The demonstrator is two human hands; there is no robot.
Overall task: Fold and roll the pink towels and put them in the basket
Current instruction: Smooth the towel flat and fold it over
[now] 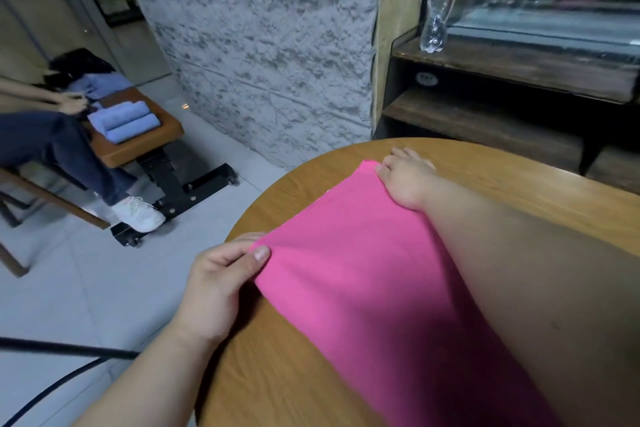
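Status: early folding stage, judged from the single view.

Located on the table [554, 180], toward its left edge: one towel [363, 270], pink, spread flat as a long strip from the table's far side back toward its near side. Appears doubled lengthwise; layer count unconfirmed. Near end hidden under the right forearm [519, 270] and beyond the lower border of the view.

Left hand [221, 284]: closed in a pinch, thumb on top and fingers beneath, holding a towel corner right at the table's left edge, with that corner raised slightly off the tabletop.

Right hand [405, 180]: set on the towel's far corner, toward the table's far side. Thumb and one fingertip seemingly nipping the cloth edge, other fingers loosely out over the bare tabletop beyond. Exact grip only partly visible.

Completed: at most a first fold, with the cloth held taut between both corners for squaring. No roll started.

Remaining: finish folding, roll from one end, place in basket, repeat for any further towels. No basket and no second pink towel visible on or beside the table, hence impossible to tell the number already finished.

Left of the table, well apart: blue towels [124, 120] rolled on a bench [138, 146], beside a seated person [52, 139]. Beyond the table's far side: shelf [519, 59] with a bottle [441, 0].
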